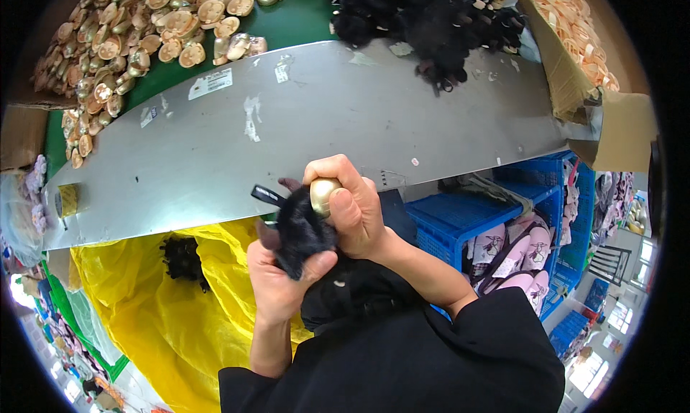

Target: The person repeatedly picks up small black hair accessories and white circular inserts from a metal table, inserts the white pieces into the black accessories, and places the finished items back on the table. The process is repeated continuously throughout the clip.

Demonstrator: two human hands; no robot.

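My left hand (279, 280) grips a black fluffy pompom (302, 230) from below, thumb pressed over its lower side. My right hand (351, 208) closes over a shiny gold rounded piece (321, 194) and holds it against the top of the pompom. A black strap end with a small white mark (266, 194) sticks out to the left of the fur. Both hands work just in front of the grey metal table edge (215, 197).
A heap of tan and gold rounded pieces (136, 39) lies on the green surface at the far left. Black pompoms (431, 14) are piled at the far right. A yellow bag (158, 305) with a black pompom hangs below the table. Blue crates (503, 226) with pink slippers stand at right.
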